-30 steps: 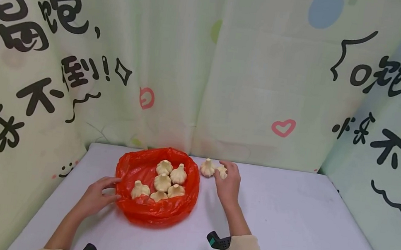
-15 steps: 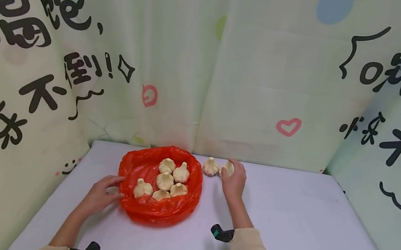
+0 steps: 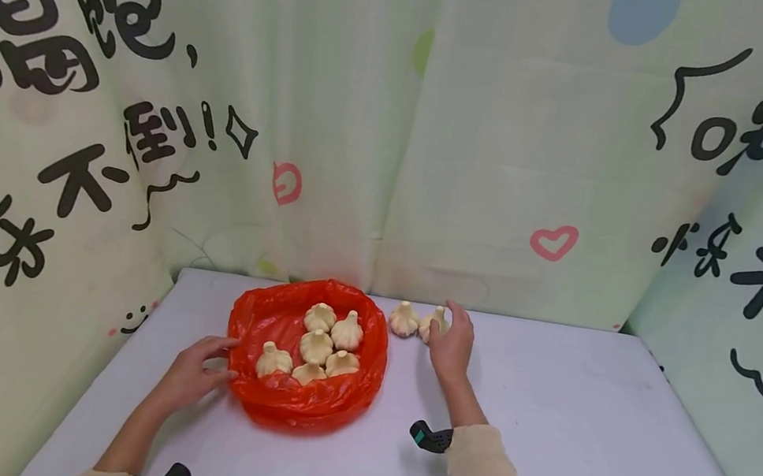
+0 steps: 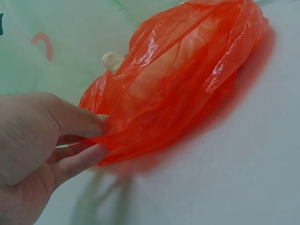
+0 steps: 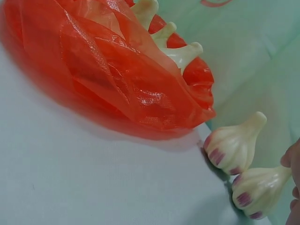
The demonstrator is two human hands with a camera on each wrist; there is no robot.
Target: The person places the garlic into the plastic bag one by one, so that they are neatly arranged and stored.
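A red plastic bag (image 3: 299,410), its rim folded back, holds several garlic bulbs (image 3: 316,347). My left hand (image 3: 192,373) pinches the bag's left edge; the left wrist view shows thumb and fingers on the thin plastic (image 4: 154,108). To the right of the bag, two more garlic bulbs stand side by side on the table: one nearer the bag (image 3: 404,319), the other (image 3: 433,325) beside my right hand (image 3: 452,348). The right thumb and forefinger are spread apart near that bulb's stem. In the right wrist view, most of this hand (image 5: 294,164) is out of frame.
The white table (image 3: 566,419) ends at a printed curtain (image 3: 476,162) along the back, with more curtain on both sides. Purple marks show at the base of the outer bulbs. A black wrist camera (image 3: 430,437) sits by the right sleeve.
My right hand has drawn slightly back and right from the outer garlic bulb, so more of it shows. My left hand stays at the bag's edge. The head view has shifted a little.
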